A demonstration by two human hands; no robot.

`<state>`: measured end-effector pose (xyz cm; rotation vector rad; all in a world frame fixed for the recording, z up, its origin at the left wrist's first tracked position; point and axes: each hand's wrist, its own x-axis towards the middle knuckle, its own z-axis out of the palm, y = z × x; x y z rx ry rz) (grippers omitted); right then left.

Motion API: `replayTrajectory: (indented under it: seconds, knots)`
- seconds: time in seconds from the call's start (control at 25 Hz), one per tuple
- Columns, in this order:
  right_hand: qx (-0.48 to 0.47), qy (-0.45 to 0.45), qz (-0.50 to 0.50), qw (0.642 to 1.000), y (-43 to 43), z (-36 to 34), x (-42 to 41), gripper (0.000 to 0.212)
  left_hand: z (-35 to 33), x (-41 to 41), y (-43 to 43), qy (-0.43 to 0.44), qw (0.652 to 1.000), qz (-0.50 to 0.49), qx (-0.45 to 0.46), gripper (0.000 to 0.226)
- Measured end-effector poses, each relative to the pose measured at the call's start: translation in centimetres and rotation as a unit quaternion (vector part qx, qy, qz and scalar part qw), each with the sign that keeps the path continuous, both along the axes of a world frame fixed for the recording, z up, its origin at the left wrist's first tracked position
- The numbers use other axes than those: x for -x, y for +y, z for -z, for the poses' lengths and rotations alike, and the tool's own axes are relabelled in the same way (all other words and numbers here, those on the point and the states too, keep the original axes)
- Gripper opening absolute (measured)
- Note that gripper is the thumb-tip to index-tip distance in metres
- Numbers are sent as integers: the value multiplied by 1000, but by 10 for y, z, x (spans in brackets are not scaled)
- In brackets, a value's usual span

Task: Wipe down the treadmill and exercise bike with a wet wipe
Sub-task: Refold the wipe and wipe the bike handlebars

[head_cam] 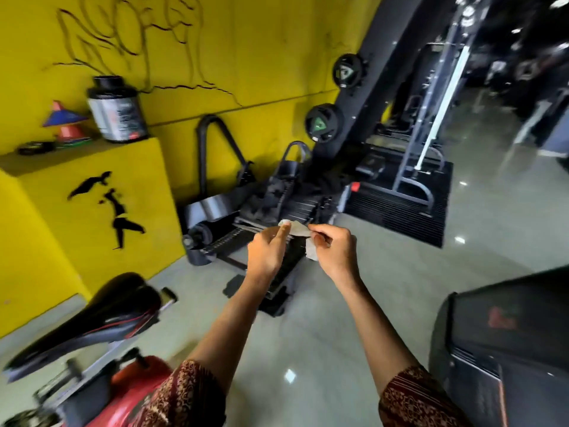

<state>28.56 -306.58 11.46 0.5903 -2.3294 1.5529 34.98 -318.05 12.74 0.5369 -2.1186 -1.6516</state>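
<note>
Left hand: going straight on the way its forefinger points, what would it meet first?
The wet wipe, at whose end the forefinger of the left hand sits; beyond that, probably the black floor machine, though depth is unclear.

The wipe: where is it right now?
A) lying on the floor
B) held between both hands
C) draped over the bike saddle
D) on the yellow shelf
B: the wet wipe is stretched between the left hand and the right hand, each pinching one end of it in front of the person.
</note>
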Motion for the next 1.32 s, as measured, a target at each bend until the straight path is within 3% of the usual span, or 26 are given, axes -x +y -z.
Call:
replayTrajectory:
  seconds: [0.08, 0.24, 0.48, 0.72, 0.84, 1.0, 1.32]
  knots:
    - [9, -5, 47, 999, 34, 5, 34, 19, 8, 51, 27, -23, 999, 35, -26, 46]
    - [3, -9, 100, 995, 83, 20, 102, 18, 27, 149, 74, -14, 990, 109, -88, 18]
    - [29, -45, 117, 992, 119, 31, 252, 37, 40, 310, 105, 13, 984, 174, -43, 20]
    - [20, -72, 128, 989, 149, 12, 396, 23, 20, 467, 132, 49, 968, 239, -57, 20]
    - [103, -154, 180, 966, 175, 13, 462, 27, 25, 537, 158, 4, 958, 269, -104, 10]
    - [165, -169, 198, 951, 205, 20, 543, 19, 33, 621, 188, -64, 911, 377, -155, 12]
    - [226, -196, 292, 908, 315, 18, 752, 22, 25, 849, 291, -98, 924, 320, -184, 15]
